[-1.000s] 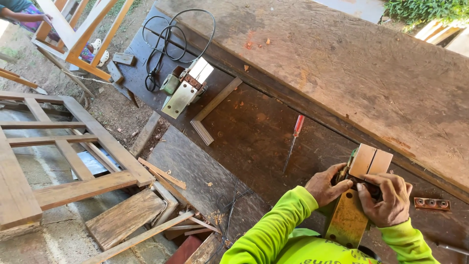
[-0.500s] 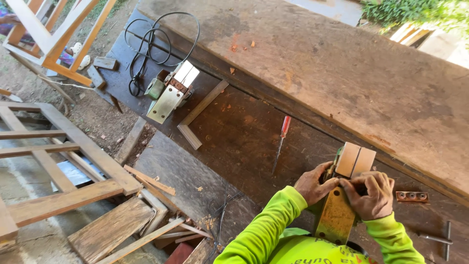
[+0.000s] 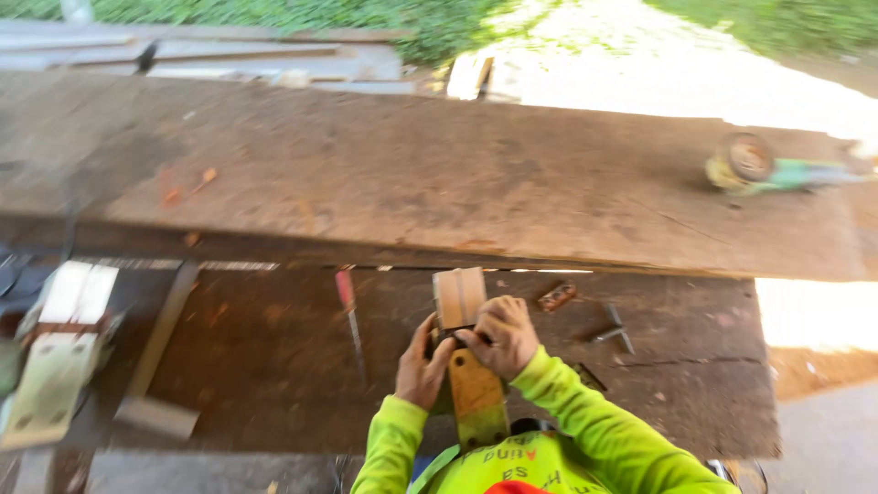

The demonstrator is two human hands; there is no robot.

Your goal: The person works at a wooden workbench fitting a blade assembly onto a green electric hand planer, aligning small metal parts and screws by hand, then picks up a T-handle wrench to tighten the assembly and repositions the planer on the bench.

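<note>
**Both hands closed on a yellow-green tool against a wood block**

Work surface: a dark, rough, weathered bench top (image 3: 274,366), flat and stained, with pale dust and chips scattered on it. Behind it lies a broad, thick wooden plank (image 3: 439,174), grey-brown, coarse-grained, running the full width of the view.

Workpiece: a small rectangular wood block (image 3: 458,295), pale tan with straight vertical grain lines, stands on the bench near the plank's front edge, directly ahead of both hands.

Tool: a flat, elongated yellow-green tool body (image 3: 477,393) with a worn orange-brown face extends from the block back toward the person's chest. Its exact type cannot be told; motion blur softens the detail.

Hands: the left hand (image 3: 422,366) is curled around the tool's left side, fingers wrapped. The right hand (image 3: 501,334) is clenched over the top of the tool where it meets the block, knuckles up. Both sleeves are bright lime, smooth fabric.

Nearby items: a red-handled screwdriver (image 3: 348,311) with a thin metal shaft lies left of the block. A small rusty hinge-like metal piece (image 3: 556,295) and dark bolts (image 3: 611,329) lie to the right. A green angle grinder (image 3: 777,169) rests on the plank at far right. A pale, boxy power tool (image 3: 59,352) sits at far left, beside a narrow wood strip (image 3: 160,343).
</note>
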